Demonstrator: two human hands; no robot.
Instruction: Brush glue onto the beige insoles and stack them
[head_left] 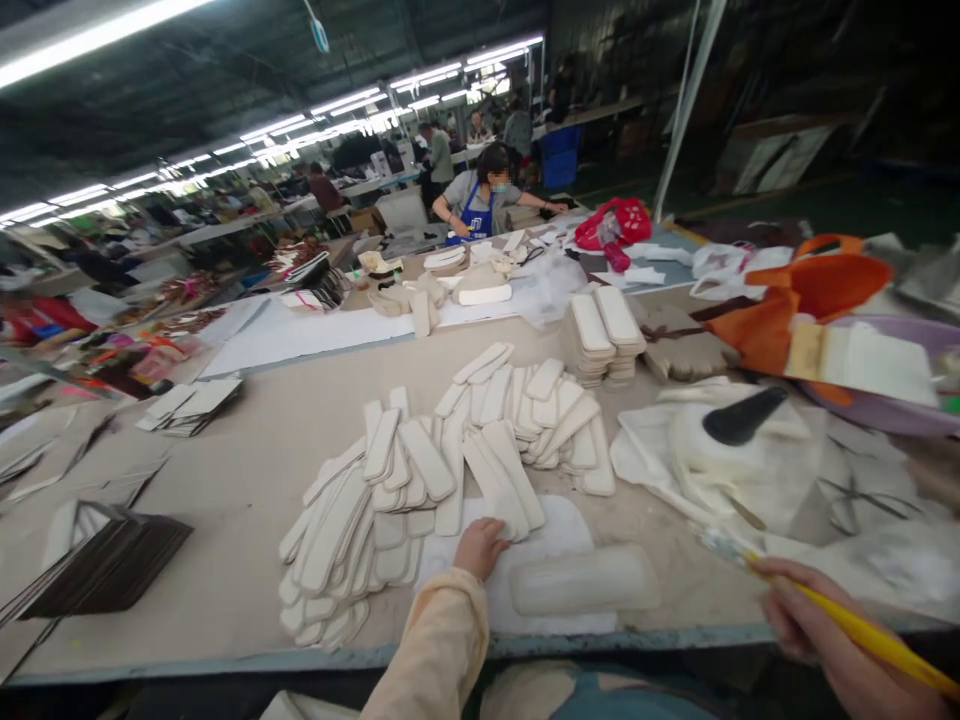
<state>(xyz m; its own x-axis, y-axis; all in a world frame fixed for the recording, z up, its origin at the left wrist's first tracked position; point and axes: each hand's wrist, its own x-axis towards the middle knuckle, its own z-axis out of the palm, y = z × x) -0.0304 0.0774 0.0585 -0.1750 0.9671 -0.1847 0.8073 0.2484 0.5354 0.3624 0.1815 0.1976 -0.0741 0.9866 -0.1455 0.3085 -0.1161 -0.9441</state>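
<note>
My left hand point(481, 547) reaches onto the bench, its fingers closed at the near end of a white oblong pad point(489, 482) in a loose heap. Several more cream pads point(337, 530) fan out to its left and behind it. In my right hand point(817, 622) is a brush point(862, 628) with a long yellow handle, its pale tip pointing left over the bench. A white sheet point(559, 520) lies under the left hand, and a single translucent-looking oblong piece point(581, 580) rests flat near the bench edge.
A plastic-lined white container point(720, 450) with a black nozzle-like piece stands at right. Two neat pad stacks point(604, 330) sit behind the heap. Dark-edged sheets point(112, 560) are piled left. An orange bag point(810, 290) lies back right. Across the bench, a person in a blue apron point(474, 212) works.
</note>
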